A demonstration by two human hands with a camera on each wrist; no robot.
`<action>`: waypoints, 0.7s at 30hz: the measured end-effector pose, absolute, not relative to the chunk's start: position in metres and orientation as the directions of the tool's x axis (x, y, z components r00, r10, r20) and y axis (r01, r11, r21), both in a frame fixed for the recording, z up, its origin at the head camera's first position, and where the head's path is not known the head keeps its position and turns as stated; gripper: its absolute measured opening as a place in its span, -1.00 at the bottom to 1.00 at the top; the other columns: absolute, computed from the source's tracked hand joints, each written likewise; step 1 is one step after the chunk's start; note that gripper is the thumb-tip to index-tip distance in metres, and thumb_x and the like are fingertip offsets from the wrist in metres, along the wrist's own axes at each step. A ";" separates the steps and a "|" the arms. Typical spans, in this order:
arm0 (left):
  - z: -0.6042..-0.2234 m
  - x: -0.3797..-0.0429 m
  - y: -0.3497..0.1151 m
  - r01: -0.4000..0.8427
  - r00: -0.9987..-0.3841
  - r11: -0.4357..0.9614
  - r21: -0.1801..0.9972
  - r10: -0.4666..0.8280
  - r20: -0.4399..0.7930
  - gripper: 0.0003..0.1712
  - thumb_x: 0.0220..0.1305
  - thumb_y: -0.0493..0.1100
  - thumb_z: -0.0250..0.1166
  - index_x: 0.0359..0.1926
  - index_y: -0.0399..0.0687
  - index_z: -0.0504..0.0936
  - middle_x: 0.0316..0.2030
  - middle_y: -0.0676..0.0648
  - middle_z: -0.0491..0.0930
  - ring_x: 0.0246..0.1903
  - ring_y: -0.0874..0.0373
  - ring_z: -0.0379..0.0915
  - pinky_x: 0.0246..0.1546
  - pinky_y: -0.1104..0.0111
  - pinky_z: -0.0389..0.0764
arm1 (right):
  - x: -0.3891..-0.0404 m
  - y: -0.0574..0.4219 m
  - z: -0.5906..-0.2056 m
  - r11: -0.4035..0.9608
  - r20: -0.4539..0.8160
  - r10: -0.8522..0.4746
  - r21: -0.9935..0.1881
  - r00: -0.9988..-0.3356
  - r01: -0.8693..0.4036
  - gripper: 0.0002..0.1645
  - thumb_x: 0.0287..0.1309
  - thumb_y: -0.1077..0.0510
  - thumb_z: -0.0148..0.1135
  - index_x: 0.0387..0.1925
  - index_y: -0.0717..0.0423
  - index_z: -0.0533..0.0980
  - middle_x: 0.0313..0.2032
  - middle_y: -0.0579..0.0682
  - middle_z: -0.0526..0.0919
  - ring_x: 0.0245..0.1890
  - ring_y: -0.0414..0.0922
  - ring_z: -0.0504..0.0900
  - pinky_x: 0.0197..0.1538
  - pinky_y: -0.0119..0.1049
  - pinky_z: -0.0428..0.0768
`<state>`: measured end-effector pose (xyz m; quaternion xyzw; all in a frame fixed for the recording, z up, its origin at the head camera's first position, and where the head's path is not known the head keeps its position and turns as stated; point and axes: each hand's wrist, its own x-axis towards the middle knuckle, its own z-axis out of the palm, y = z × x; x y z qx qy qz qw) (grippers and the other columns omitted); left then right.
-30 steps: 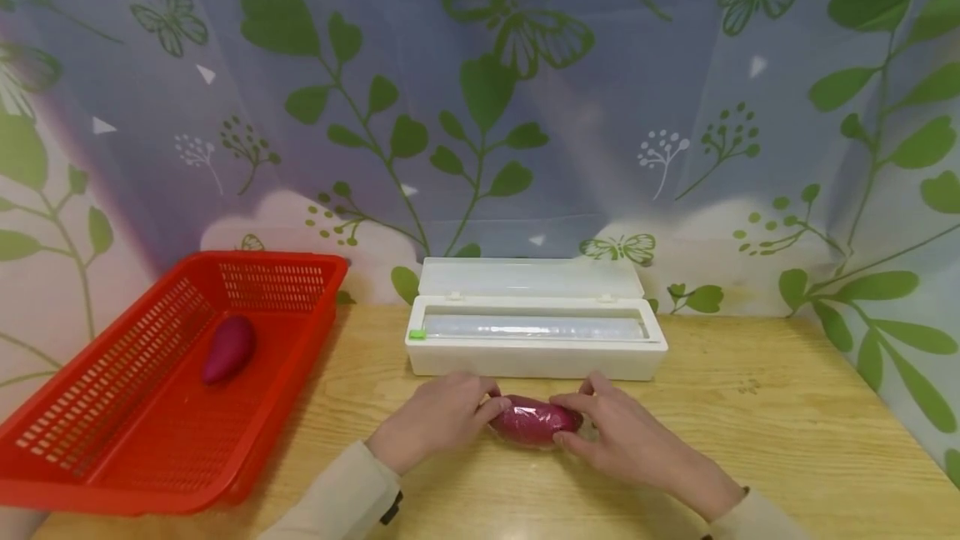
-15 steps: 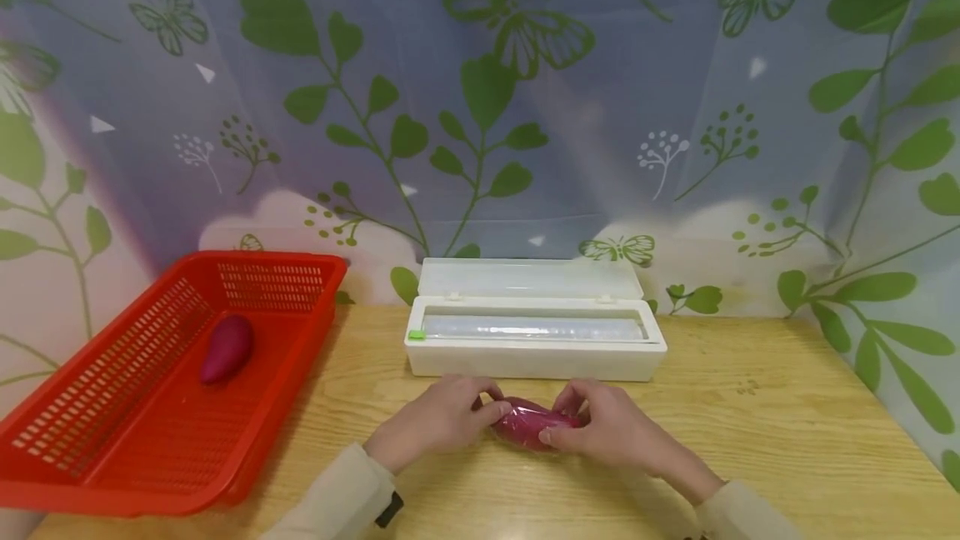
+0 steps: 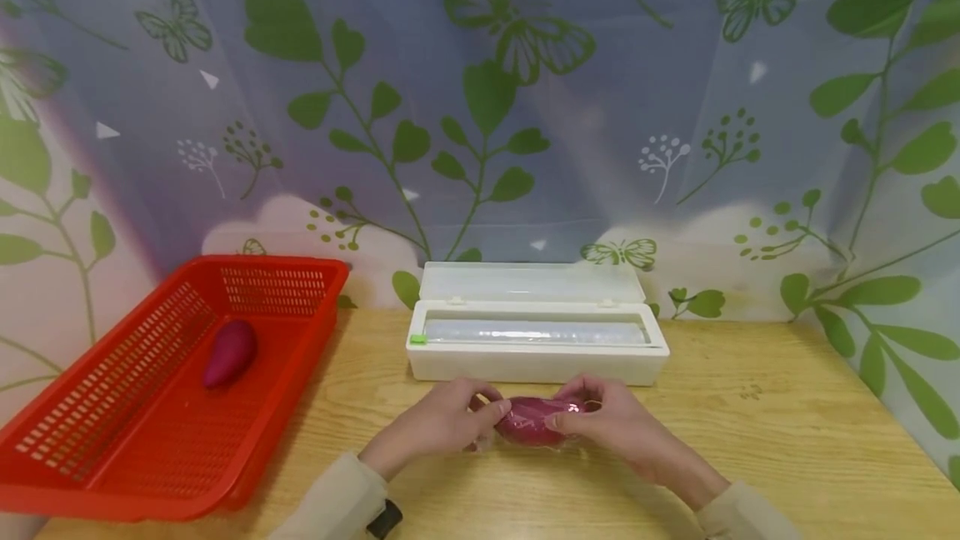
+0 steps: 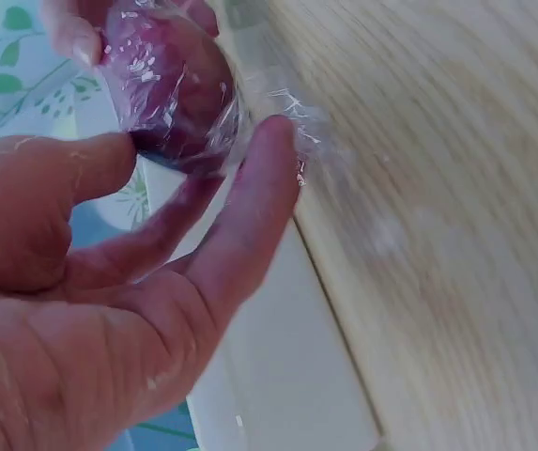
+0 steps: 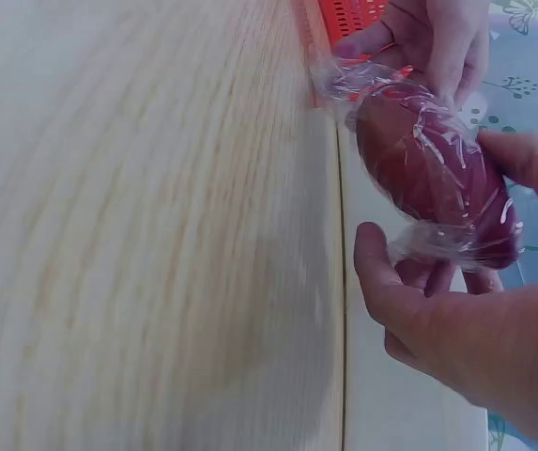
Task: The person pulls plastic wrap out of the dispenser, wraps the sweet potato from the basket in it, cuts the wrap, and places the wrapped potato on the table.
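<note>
A purplish-red sweet potato (image 3: 531,423), wrapped in clear cling film (image 5: 435,241), is held between both hands in front of the white box. My left hand (image 3: 447,418) grips its left end between thumb and fingers. Loose film bunches beside those fingers in the left wrist view. At the other end, my right hand (image 3: 618,422) holds the sweet potato with the thumb on the near side and fingers behind. Creased film covers its skin (image 4: 182,85) and sticks out past both ends.
A white cling film box (image 3: 536,363) with its lid raised stands behind the hands, a film roll (image 3: 532,332) inside. To the left, a red basket (image 3: 172,448) contains a second sweet potato (image 3: 230,353). Patterned cloth (image 3: 600,148) hangs behind the wooden table (image 3: 780,423).
The right hand has shifted its hold, its thumb moving over the near side of the sweet potato. The sweet potato has turned slightly, and loose film now shows by the left fingers.
</note>
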<state>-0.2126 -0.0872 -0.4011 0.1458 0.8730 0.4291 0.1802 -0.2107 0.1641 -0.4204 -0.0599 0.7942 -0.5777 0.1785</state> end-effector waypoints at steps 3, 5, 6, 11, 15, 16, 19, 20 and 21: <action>-0.403 -0.214 -0.088 0.030 -0.898 0.472 0.881 0.400 -0.184 -0.55 0.46 0.01 0.25 0.11 -0.28 0.59 -0.22 -0.17 0.62 -0.45 0.12 0.65 -0.38 0.26 0.75 | -0.211 0.164 -0.420 0.306 -0.215 -0.304 -0.945 -0.928 0.119 -0.53 0.12 0.13 0.49 0.00 0.26 0.54 -0.01 0.11 0.62 -0.04 -0.07 0.59 -0.06 -0.29 0.64; -0.404 -0.214 -0.089 -0.009 -0.900 0.408 0.913 0.394 -0.185 -0.53 0.44 -0.01 0.28 0.12 -0.32 0.55 -0.11 -0.21 0.60 -0.37 0.10 0.68 -0.28 0.23 0.78 | -0.210 0.165 -0.421 0.308 -0.215 -0.319 -0.945 -0.923 0.114 -0.52 0.13 0.13 0.50 0.01 0.27 0.54 -0.01 0.10 0.64 -0.05 -0.08 0.62 -0.05 -0.28 0.61; -0.405 -0.215 -0.089 -0.031 -0.899 0.376 0.926 0.394 -0.190 -0.53 0.43 -0.03 0.29 0.12 -0.34 0.54 -0.07 -0.23 0.59 -0.32 0.08 0.69 -0.24 0.23 0.78 | -0.210 0.165 -0.422 0.313 -0.216 -0.325 -0.943 -0.921 0.111 -0.51 0.13 0.13 0.50 0.01 0.27 0.53 -0.01 0.09 0.65 -0.05 -0.09 0.62 -0.04 -0.28 0.59; -0.406 -0.218 -0.088 -0.195 -0.868 0.193 0.962 0.422 -0.260 -0.51 0.44 -0.17 0.27 0.20 -0.46 0.46 0.08 -0.33 0.55 -0.05 0.01 0.69 0.00 0.19 0.74 | -0.210 0.166 -0.425 0.317 -0.207 -0.330 -0.943 -0.921 0.098 -0.52 0.12 0.13 0.50 0.00 0.25 0.53 -0.06 0.07 0.66 -0.07 -0.09 0.58 -0.08 -0.29 0.54; -0.409 -0.220 -0.087 -0.295 -0.840 0.102 0.950 0.446 -0.308 -0.48 0.42 -0.22 0.26 0.25 -0.50 0.42 0.11 -0.37 0.57 -0.04 0.02 0.69 0.06 0.18 0.71 | -0.210 0.166 -0.424 0.306 -0.214 -0.335 -0.946 -0.918 0.109 -0.53 0.11 0.13 0.51 -0.02 0.24 0.52 0.01 0.10 0.62 0.00 -0.06 0.56 -0.03 -0.29 0.58; -0.410 -0.220 -0.087 -0.312 -0.833 0.089 0.946 0.452 -0.317 -0.48 0.42 -0.22 0.26 0.25 -0.49 0.42 0.11 -0.36 0.58 -0.06 0.05 0.69 0.06 0.19 0.71 | -0.210 0.166 -0.424 0.303 -0.216 -0.340 -0.946 -0.915 0.111 -0.53 0.11 0.13 0.50 -0.02 0.24 0.52 0.03 0.11 0.61 0.01 -0.05 0.56 -0.01 -0.29 0.59; -0.414 -0.219 -0.086 -0.326 -0.820 0.078 0.942 0.473 -0.323 -0.47 0.41 -0.23 0.25 0.27 -0.48 0.42 0.08 -0.32 0.59 -0.15 0.12 0.67 -0.02 0.28 0.74 | -0.211 0.168 -0.425 0.288 -0.209 -0.380 -0.952 -0.901 0.100 -0.52 0.13 0.14 0.48 0.00 0.25 0.50 0.07 0.14 0.58 0.01 -0.05 0.57 -0.02 -0.30 0.63; -0.415 -0.219 -0.086 -0.327 -0.815 0.079 0.942 0.480 -0.323 -0.47 0.41 -0.23 0.24 0.27 -0.47 0.42 0.07 -0.31 0.59 -0.19 0.15 0.64 -0.06 0.31 0.74 | -0.212 0.169 -0.426 0.282 -0.204 -0.399 -0.955 -0.894 0.092 -0.51 0.13 0.14 0.48 0.01 0.26 0.49 0.07 0.15 0.58 0.00 -0.05 0.59 -0.02 -0.30 0.65; -0.417 -0.219 -0.086 -0.325 -0.812 0.078 0.942 0.487 -0.321 -0.47 0.40 -0.23 0.24 0.28 -0.46 0.41 0.06 -0.30 0.59 -0.21 0.17 0.63 -0.07 0.33 0.74 | -0.212 0.169 -0.427 0.279 -0.194 -0.421 -0.957 -0.886 0.077 -0.51 0.14 0.15 0.47 0.02 0.27 0.48 0.07 0.17 0.58 -0.01 -0.04 0.61 -0.02 -0.30 0.67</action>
